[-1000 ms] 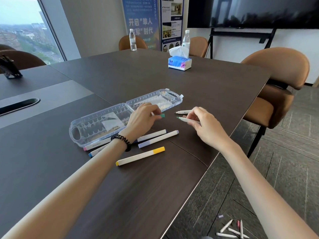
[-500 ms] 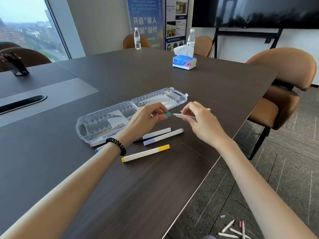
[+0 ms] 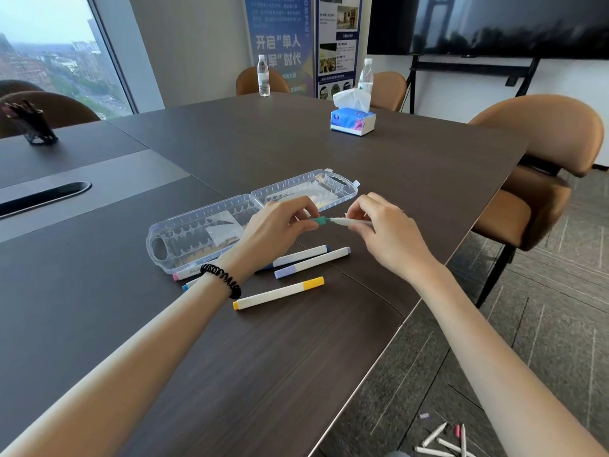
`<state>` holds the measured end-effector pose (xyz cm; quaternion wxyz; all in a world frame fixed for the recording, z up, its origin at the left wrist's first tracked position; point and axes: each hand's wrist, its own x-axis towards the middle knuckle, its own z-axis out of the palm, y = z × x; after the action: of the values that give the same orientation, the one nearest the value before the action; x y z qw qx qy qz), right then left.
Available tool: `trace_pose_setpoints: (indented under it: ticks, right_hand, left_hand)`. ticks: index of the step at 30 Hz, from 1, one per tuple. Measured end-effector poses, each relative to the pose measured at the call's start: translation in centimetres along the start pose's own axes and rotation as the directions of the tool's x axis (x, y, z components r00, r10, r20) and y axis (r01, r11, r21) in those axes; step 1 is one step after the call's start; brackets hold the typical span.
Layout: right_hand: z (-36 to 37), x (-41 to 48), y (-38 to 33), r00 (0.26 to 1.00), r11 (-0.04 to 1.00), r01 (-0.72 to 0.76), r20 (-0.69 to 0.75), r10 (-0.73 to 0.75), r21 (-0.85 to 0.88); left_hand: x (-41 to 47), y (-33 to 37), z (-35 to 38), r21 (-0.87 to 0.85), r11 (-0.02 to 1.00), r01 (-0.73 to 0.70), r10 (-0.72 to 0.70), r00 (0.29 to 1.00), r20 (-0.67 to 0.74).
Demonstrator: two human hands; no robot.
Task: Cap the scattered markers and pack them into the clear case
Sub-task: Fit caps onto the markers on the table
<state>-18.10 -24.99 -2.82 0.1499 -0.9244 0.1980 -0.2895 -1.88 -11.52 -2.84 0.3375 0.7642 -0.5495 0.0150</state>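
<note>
The left hand pinches a green cap in its fingers, and the right hand pinches a white marker by its barrel. Cap and marker tip meet between the two hands, just in front of the open clear case. Nearer the person, a yellow marker, a lilac marker and a blue marker lie capped on the dark desk. A tissue box stands farther back, and loose markers lie on the carpeted floor.

Bare forearms; a black coiled hair tie rings the left wrist.
</note>
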Motion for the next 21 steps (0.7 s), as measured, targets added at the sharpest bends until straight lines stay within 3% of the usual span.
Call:
trace_pose_setpoints:
  ticks: [14, 21]
  right_hand:
    - [-0.14, -0.26, -0.17, 0.998, 0.994, 0.048, 0.034, -0.052, 0.103]
    - [0.33, -0.16, -0.11, 0.993, 0.970, 0.048, 0.094, -0.072, 0.237]
  left_hand:
    - [-0.43, 0.48, -0.10, -0.035, 0.999, 0.004, -0.003, 0.999, 0.033]
    - [-0.49, 0.47, 0.15, -0.153, 0.988, 0.005, 0.006, 0.997, 0.072]
